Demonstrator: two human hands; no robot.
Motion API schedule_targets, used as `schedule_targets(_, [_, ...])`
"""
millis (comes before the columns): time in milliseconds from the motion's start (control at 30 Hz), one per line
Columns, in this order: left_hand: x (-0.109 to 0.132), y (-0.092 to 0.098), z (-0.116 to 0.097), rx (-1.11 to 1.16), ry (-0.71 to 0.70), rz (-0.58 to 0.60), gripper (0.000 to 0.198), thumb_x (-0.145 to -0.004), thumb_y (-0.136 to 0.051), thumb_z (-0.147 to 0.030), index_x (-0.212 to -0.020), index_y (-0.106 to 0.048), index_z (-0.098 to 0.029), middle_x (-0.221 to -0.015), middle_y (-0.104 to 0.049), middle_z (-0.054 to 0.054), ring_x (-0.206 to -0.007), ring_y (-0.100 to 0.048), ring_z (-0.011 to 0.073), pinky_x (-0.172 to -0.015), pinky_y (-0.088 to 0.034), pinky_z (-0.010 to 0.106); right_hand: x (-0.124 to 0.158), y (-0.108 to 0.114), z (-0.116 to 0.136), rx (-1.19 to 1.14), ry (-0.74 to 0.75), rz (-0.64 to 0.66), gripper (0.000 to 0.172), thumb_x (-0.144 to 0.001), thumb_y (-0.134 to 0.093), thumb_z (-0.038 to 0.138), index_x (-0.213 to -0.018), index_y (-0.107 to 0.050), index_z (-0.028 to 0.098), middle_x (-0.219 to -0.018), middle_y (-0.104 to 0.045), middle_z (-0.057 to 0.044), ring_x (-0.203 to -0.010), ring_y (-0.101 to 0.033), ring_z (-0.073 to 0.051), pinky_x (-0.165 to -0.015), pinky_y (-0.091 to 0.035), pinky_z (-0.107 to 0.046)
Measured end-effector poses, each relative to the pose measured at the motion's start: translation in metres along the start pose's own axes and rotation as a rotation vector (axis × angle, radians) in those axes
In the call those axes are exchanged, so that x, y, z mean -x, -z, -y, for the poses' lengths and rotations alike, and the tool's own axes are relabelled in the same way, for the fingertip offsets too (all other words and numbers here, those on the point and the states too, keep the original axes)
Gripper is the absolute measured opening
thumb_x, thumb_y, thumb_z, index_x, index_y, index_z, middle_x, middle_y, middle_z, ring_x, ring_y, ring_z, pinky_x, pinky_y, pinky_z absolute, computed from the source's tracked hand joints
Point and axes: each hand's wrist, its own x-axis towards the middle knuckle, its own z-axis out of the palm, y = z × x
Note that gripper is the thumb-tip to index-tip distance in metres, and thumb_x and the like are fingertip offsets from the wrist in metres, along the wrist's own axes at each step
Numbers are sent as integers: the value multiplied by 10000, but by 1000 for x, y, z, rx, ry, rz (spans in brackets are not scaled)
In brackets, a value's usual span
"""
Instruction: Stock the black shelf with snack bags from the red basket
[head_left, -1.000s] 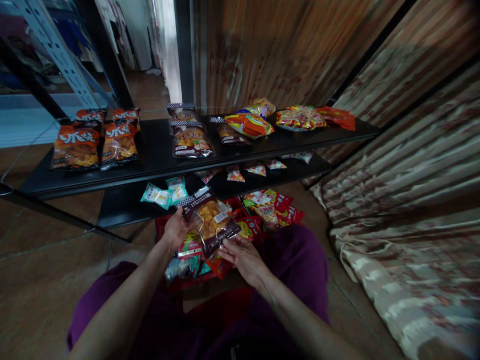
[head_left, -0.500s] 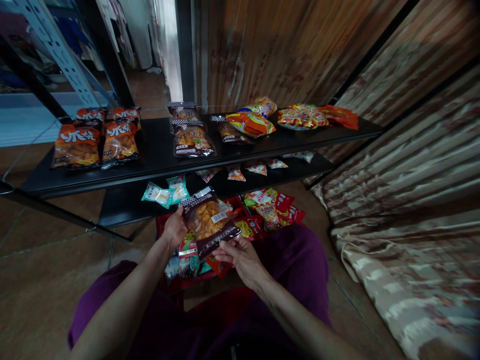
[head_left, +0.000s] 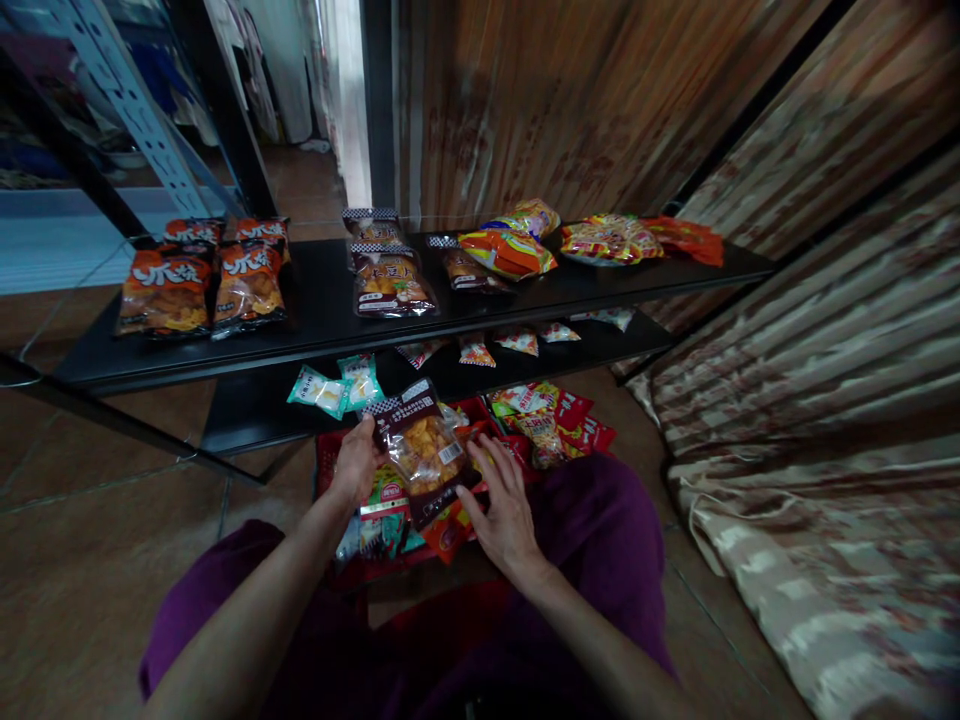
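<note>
A brown snack bag [head_left: 426, 455] with a clear window and a white barcode label is held up in front of me. My left hand [head_left: 357, 460] grips its left edge, the fingertips hidden behind it. At the bag's lower right corner my right hand [head_left: 504, 505] is spread, thumb near the corner and fingers apart; whether it touches the bag I cannot tell. Under the bag stands a red basket [head_left: 327, 455] filled with colourful snack packets, among them a green-and-red packet [head_left: 386, 497] and an orange-red packet [head_left: 450, 530].
A black shelf [head_left: 315, 300] carries orange chip bags [head_left: 165, 290], brown bags [head_left: 391, 280] and yellow-red bags [head_left: 611, 240]. Teal packets [head_left: 319, 390] and small white packets [head_left: 517, 342] lie on the lower shelf. Red packets [head_left: 574, 420] lie right of the basket. A patterned curtain [head_left: 810, 420] hangs right.
My right hand has let go of the bag's lower corner and its fingers have spread. The bag has tilted slightly and stays in my left hand. The view has shifted a little.
</note>
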Motion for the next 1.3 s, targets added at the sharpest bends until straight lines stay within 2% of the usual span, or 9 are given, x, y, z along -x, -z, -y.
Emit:
schedule_targets(167, [9, -3, 11, 2, -21, -45, 209, -871, -531, -340, -754, -597, -180, -623, -625, 8, -533, -567, 125, -563, -463, 241, 5, -13, 10, 155, 7, 376, 682, -791, -610, 465, -1416, -378, 319, -1476, -394, -58, -1386, -301, -277, -1136, -244, -489])
schedule_targets(367, [24, -6, 15, -88, 11, 0, 205, -830, -587, -363, -758, -630, -175, -732, -674, 50, -669, -622, 179, -652, -513, 309, 11, -34, 15, 167, -185, 403, 987, -667, -720, 384, -1485, -173, 309, -1541, -251, -81, -1425, -191, -300, -1117, -265, -506])
schedule_targets(500, [35, -9, 15, -161, -62, 225, 226, -760, -675, -358, -885, -695, -171, -929, -704, 86, -867, -645, 237, -670, -529, 307, 9, -40, 8, 9, -203, 303, 868, -690, -635, 190, -1460, -253, 311, -1501, -340, -67, -1376, -321, -285, -1096, -306, -483])
schedule_targets(633, [38, -11, 12, -186, -105, 398, 256, -735, -706, -300, -959, -715, -176, -1017, -697, 101, -913, -643, 242, -708, -539, 320, 2, -34, 6, -484, -426, 228, 742, -660, -588, 153, -1369, -397, 257, -1313, -567, -70, -1179, -550, -252, -1012, -417, -434])
schedule_targets(800, [19, -5, 3, -129, -221, 149, 138, -718, -722, -241, -832, -719, -163, -910, -711, 71, -805, -646, 182, -732, -497, 259, -6, -5, 14, -1071, -699, 294, 633, -570, -625, 122, -1182, -540, 257, -973, -722, -13, -845, -684, -211, -814, -529, -370])
schedule_targets(900, [15, -1, 0, -106, -61, 165, 213, -705, -744, -288, -871, -711, -159, -941, -712, 93, -898, -650, 204, -747, -489, 252, -10, 9, 13, -1149, -783, 331, 534, -531, -639, 109, -1047, -591, 239, -852, -735, 6, -773, -691, -201, -761, -540, -351])
schedule_targets(1033, [25, -1, 9, -31, 310, 537, 383, -758, -670, -463, -1000, -684, -167, -959, -709, 138, -941, -667, 257, -741, -527, 334, -18, 17, 8, -1146, -799, 355, 394, -508, -651, 107, -880, -593, 224, -789, -733, 16, -711, -687, -186, -727, -540, -333])
schedule_targets(1100, [29, -1, 14, 6, 322, 617, 382, -763, -665, -465, -1007, -680, -172, -976, -709, 137, -954, -666, 263, -770, -531, 353, -22, 17, 6, -1120, -792, 378, 361, -518, -652, 106, -856, -591, 219, -787, -733, 20, -695, -684, -180, -718, -539, -330])
schedule_targets(1300, [30, -3, 17, -18, 137, 488, 352, -649, -791, -325, -944, -686, -164, -977, -718, 101, -932, -665, 244, -814, -518, 345, -26, 14, 5, -1093, -702, 485, 459, -582, -700, 125, -1023, -625, 223, -934, -734, -8, -821, -690, -191, -772, -526, -319])
